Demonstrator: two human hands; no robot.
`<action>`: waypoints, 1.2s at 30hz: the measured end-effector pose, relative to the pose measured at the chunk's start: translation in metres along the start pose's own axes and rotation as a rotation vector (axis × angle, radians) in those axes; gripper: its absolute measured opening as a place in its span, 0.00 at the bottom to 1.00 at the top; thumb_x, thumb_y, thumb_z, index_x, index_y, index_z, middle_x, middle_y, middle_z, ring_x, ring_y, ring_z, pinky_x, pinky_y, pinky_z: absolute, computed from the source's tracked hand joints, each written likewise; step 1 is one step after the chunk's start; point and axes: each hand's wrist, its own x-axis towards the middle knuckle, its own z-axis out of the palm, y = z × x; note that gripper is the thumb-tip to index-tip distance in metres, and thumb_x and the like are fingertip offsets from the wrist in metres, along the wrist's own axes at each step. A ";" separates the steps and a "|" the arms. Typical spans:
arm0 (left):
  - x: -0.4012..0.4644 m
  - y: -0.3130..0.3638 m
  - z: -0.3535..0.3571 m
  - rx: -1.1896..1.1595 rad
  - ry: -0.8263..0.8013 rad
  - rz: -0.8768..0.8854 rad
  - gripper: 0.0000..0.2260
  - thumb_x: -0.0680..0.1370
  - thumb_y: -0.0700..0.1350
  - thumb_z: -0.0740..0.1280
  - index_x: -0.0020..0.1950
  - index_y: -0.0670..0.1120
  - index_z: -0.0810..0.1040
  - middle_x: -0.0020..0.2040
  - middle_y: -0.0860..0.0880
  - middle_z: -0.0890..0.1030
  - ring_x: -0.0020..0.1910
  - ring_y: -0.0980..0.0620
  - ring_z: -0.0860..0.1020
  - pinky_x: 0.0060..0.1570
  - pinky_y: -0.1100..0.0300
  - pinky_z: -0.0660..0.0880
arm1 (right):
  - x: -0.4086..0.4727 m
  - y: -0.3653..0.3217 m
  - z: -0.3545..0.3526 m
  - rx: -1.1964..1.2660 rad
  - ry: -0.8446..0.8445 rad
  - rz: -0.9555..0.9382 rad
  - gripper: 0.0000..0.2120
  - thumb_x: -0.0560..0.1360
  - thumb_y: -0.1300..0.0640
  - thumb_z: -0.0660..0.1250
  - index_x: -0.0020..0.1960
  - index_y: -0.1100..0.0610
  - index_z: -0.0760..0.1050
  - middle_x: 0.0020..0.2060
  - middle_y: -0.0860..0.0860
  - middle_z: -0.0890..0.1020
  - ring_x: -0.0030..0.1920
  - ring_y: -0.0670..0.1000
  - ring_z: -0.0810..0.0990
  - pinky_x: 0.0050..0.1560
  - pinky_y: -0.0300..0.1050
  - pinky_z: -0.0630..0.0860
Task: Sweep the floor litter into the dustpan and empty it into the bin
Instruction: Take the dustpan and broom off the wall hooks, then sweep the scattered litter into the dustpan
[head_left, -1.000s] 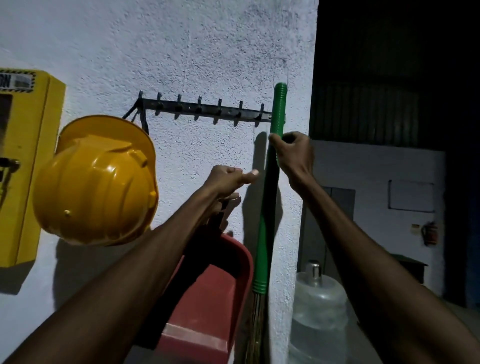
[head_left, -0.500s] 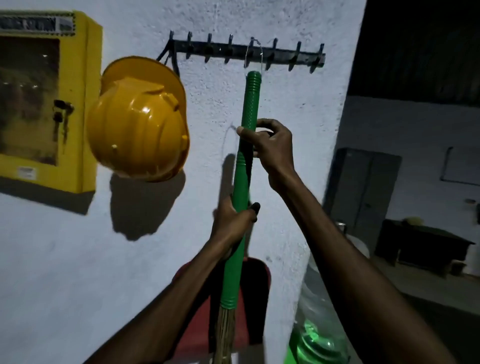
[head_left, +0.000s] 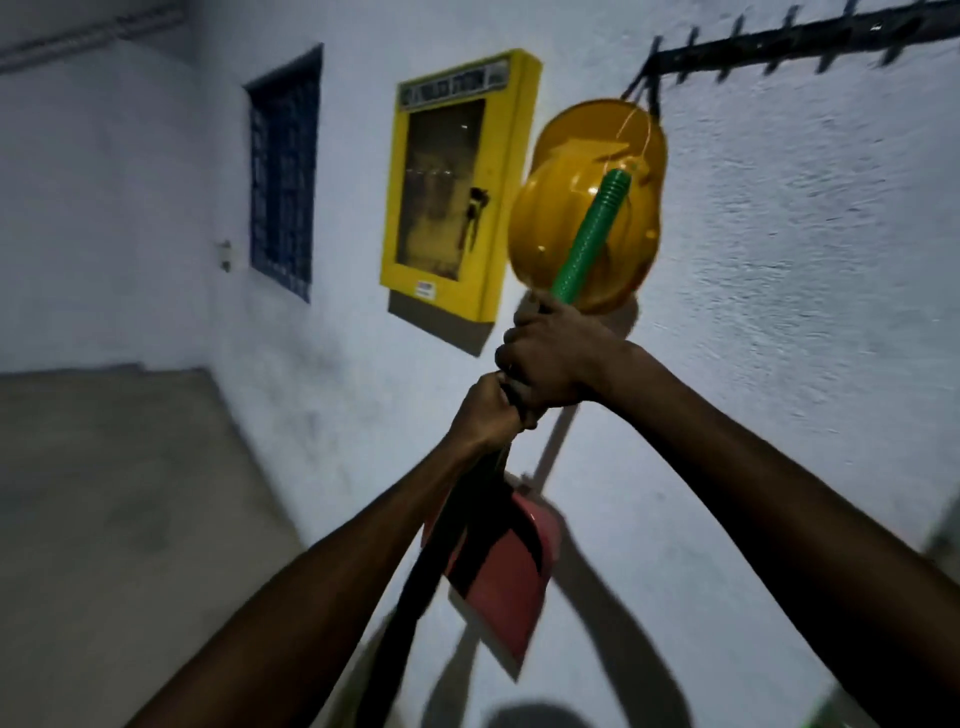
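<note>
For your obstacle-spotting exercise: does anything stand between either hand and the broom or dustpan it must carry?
Nothing visible does. The right hand already grips the green broom handle, and the left hand just below holds a dark handle leading down to the red dustpan. The yellow hard hat hangs behind the broom's tip.

Tilted green-handled broom (head_left: 592, 236); red dustpan (head_left: 498, 577) hanging below, black handle.

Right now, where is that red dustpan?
In the head view the red dustpan hangs low in the middle, below both hands and in front of the white wall, under the yellow hard hat. Its dark handle runs up to the left hand.
</note>
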 end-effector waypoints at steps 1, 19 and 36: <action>0.000 -0.013 -0.017 0.032 0.030 -0.003 0.08 0.64 0.42 0.68 0.39 0.40 0.82 0.37 0.43 0.85 0.38 0.45 0.84 0.38 0.46 0.81 | 0.016 -0.007 -0.004 0.006 -0.086 -0.017 0.21 0.76 0.40 0.54 0.50 0.51 0.81 0.48 0.51 0.84 0.56 0.55 0.78 0.68 0.57 0.62; -0.127 -0.213 -0.428 0.948 0.306 -0.437 0.20 0.73 0.52 0.72 0.62 0.48 0.77 0.59 0.45 0.81 0.57 0.42 0.79 0.52 0.54 0.73 | 0.356 -0.292 -0.087 0.580 -0.093 -0.252 0.23 0.73 0.36 0.68 0.59 0.52 0.77 0.55 0.53 0.83 0.53 0.56 0.81 0.48 0.48 0.68; -0.232 -0.286 -0.689 1.410 0.431 -0.910 0.19 0.72 0.48 0.73 0.58 0.45 0.73 0.49 0.44 0.81 0.45 0.41 0.80 0.38 0.55 0.67 | 0.610 -0.530 -0.169 0.999 0.060 -0.765 0.32 0.71 0.35 0.71 0.69 0.51 0.73 0.59 0.53 0.81 0.52 0.54 0.79 0.47 0.45 0.70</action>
